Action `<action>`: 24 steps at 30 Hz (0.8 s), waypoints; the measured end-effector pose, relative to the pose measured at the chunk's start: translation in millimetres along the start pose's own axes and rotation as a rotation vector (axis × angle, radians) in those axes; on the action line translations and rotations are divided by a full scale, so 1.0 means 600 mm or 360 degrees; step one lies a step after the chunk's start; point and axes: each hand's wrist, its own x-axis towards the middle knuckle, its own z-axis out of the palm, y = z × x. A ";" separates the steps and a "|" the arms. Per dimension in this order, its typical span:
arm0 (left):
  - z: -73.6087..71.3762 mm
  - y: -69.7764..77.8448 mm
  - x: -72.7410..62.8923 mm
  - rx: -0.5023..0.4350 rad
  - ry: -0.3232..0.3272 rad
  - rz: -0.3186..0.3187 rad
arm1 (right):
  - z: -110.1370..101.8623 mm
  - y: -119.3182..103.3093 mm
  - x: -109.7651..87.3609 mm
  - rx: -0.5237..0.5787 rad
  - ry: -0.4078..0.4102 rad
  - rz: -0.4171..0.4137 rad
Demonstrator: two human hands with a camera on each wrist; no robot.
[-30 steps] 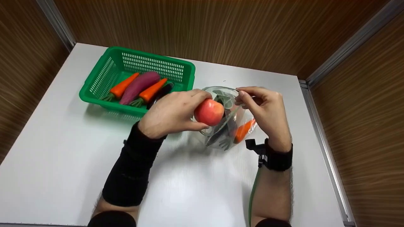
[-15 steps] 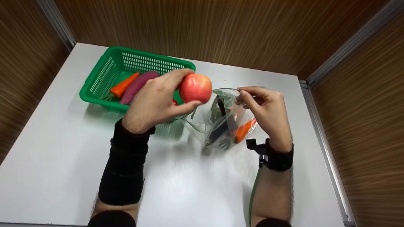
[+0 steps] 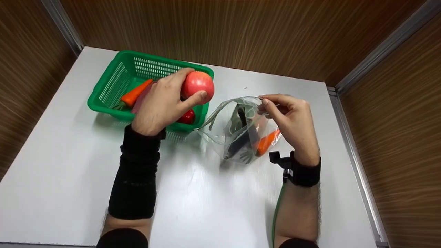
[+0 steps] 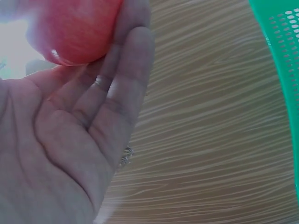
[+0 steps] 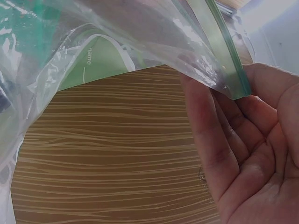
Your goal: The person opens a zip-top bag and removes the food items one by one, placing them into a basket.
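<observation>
Nearest to the viewer, on the white counter (image 3: 206,206), the two forearms reach forward; the left one wears a long black sleeve (image 3: 135,179), and the right one wears a black wrist band (image 3: 306,174), from which a green cable (image 3: 277,213) runs back. A little farther, a transparent bag (image 3: 215,143) rests on the counter with its mouth wide, and inside it there are a dark, long vegetable (image 3: 237,144) and, at its right side, an orange carrot (image 3: 265,143). The right hand (image 3: 293,119) pinches the right corner of the bag's mouth between thumb and fingers, at the green sealing strip (image 5: 224,51). To the left, the left hand (image 3: 160,103) holds a red apple (image 3: 200,88), with thumb and fingers curved around it; in the head view the apple appears over the right end of the green basket (image 3: 104,77). In this basket lie another carrot (image 3: 135,93), a purple vegetable (image 3: 139,102) which the left hand partly hides, and a shiny red thing (image 3: 187,117) near the front right corner. Behind everything stands a brown wood-grain wall (image 3: 220,34).
</observation>
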 end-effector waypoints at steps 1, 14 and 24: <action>0.003 -0.004 0.003 0.0011 -0.0009 -0.0008 | 0.000 0.000 0.000 -0.0003 0.0000 0.0000; 0.043 -0.042 0.035 0.0070 -0.0179 -0.0131 | 0.003 -0.002 0.001 0.0000 -0.0015 0.0001; 0.072 -0.072 0.048 0.0161 -0.0158 -0.0086 | 0.006 -0.002 0.002 0.0004 -0.0007 -0.0016</action>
